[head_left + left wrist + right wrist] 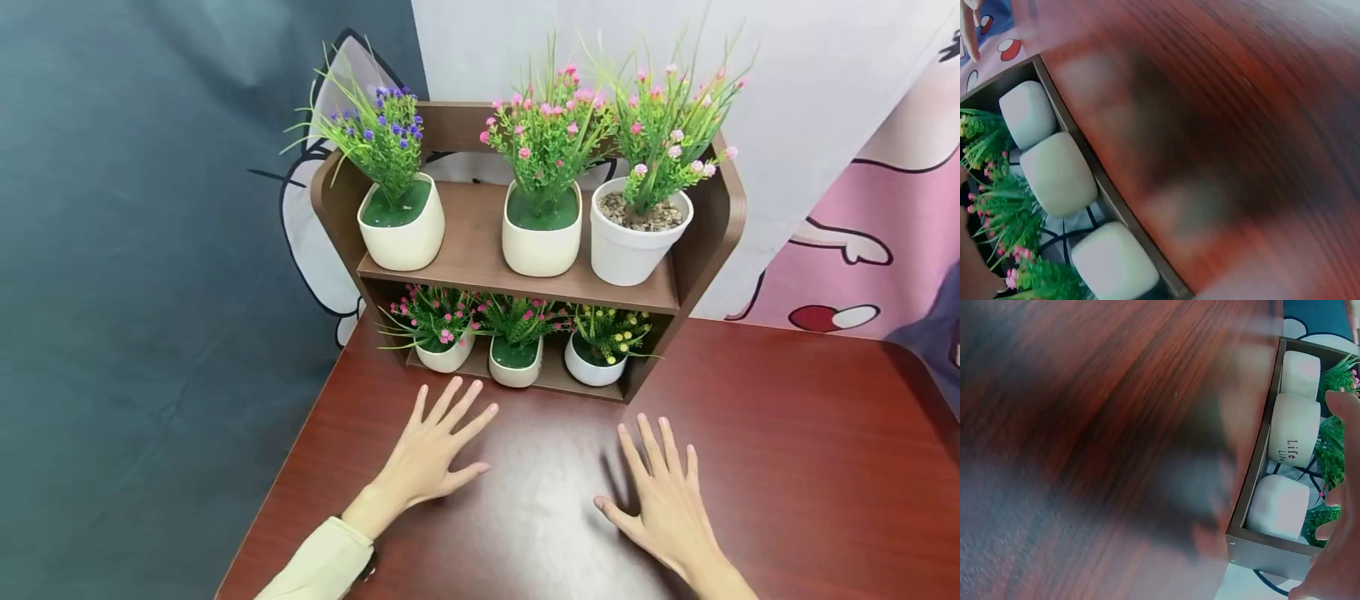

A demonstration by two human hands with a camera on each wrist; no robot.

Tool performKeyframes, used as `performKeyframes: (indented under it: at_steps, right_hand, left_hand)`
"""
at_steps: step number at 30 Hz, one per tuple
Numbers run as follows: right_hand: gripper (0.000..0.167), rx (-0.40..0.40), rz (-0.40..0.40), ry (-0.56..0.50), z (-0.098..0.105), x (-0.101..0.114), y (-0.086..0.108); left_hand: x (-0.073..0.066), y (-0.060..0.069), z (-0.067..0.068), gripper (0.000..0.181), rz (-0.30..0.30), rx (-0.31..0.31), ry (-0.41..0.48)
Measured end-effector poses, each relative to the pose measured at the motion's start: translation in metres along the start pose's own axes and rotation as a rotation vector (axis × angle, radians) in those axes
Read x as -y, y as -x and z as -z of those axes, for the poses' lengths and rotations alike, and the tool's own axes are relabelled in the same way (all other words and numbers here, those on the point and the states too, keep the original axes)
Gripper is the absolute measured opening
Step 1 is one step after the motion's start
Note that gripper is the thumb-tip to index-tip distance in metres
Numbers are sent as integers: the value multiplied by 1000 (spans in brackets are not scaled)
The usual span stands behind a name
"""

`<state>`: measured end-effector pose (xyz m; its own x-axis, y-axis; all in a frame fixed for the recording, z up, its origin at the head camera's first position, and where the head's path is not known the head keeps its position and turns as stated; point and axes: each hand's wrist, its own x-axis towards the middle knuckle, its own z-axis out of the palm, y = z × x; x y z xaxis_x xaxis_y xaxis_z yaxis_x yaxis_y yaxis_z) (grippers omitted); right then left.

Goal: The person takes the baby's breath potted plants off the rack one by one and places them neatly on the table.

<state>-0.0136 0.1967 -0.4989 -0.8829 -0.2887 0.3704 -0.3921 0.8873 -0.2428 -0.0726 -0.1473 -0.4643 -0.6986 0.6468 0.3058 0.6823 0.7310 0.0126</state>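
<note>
Both hands hover or rest over the red-brown table, fingers spread, holding nothing; contact with the surface is unclear. My left hand lies in front of the shelf's lower left part, nearest the pink-flowered pot. My right hand is in front of the shelf's right end, nearest the yellow-flowered pot. Between those pots stands another pink-flowered pot. In the right wrist view, fingers overlap the plants, and one pot bears the word "Life".
The brown two-tier shelf stands at the table's back. Its upper tier carries a purple-flowered pot, a pink-flowered pot and a round white pot with pebbles. Dark cloth hangs left; a printed curtain is behind.
</note>
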Motion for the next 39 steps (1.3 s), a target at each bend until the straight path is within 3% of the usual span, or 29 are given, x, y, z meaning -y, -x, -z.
performKeyframes:
  at_steps: [4,6,8,11,14,17,20,23,26,30,33,39]
  right_hand:
    - [94,4,-20,-17,-2,1,4]
    - [95,11,-27,-19,-1,1,6]
    - [95,10,-30,-19,-1,1,9]
    - [96,-1,-29,-29,1,0,11]
    - [96,-11,-23,-43,2,1,13]
    - [96,-16,-23,-58,3,2,13]
    - [95,-24,-36,-69,4,4,11]
    - [96,-35,-49,-85,4,7,9]
    - [97,-60,-35,-110,5,10,6]
    - [95,-111,8,-147,6,17,-2]
    - [94,-129,35,-167,6,23,-7]
    - [95,-121,58,-206,6,35,-18]
  left_hand:
    - [13,8,20,68,-27,-93,-10]
    - [23,9,31,65,-45,-175,-14]
    - [36,6,42,60,-65,-302,-7]
    - [57,-3,60,52,-50,-571,30]
    - [76,-15,79,49,31,-815,104]
    - [88,-31,102,53,150,-940,213]
    - [94,-54,128,50,270,-952,344]
    - [101,-80,150,46,370,-899,484]
    - [123,-102,152,48,444,-804,572]
    - [155,-123,147,53,497,-709,575]
    - [163,-134,153,49,503,-741,552]
    - [167,-139,157,34,492,-893,577]
